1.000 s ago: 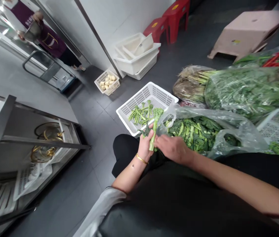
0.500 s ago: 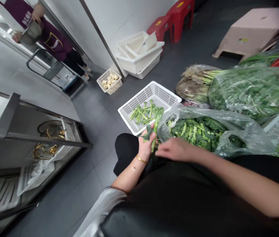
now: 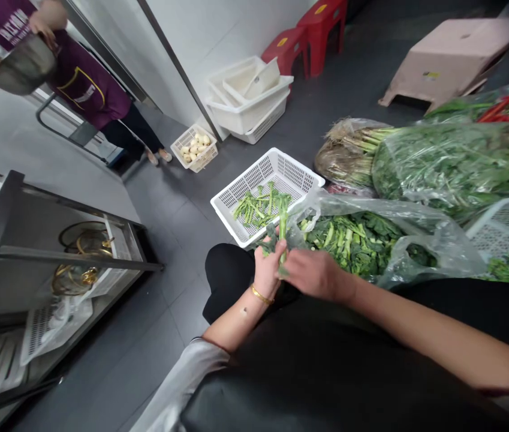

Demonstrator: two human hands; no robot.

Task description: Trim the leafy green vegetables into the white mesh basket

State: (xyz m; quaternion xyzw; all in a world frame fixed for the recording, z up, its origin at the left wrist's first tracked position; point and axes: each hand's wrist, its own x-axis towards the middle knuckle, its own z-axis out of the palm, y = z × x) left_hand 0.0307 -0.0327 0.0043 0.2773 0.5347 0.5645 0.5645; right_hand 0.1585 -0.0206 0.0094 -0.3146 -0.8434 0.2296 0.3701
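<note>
My left hand is closed around a broccolini stalk, holding it upright with a dark leaf beside the thumb. The fingers of my right hand are bent and pinch at the stalk's lower end; they are slightly blurred. Just beyond my hands, a white perforated basket holds several trimmed green stalks. To the right of the basket, an open clear plastic bag is full of leafy broccolini, close to my right hand.
Bagged greens, a rooted bundle and a pink stool stand right. Beyond are a small basket of pale vegetables, stacked white tubs and red stools. A steel rack and a person holding a metal bowl are left.
My right hand has moved up and left onto the stalk's lower end. The person with the bowl has come nearer. My view has shifted slightly.
</note>
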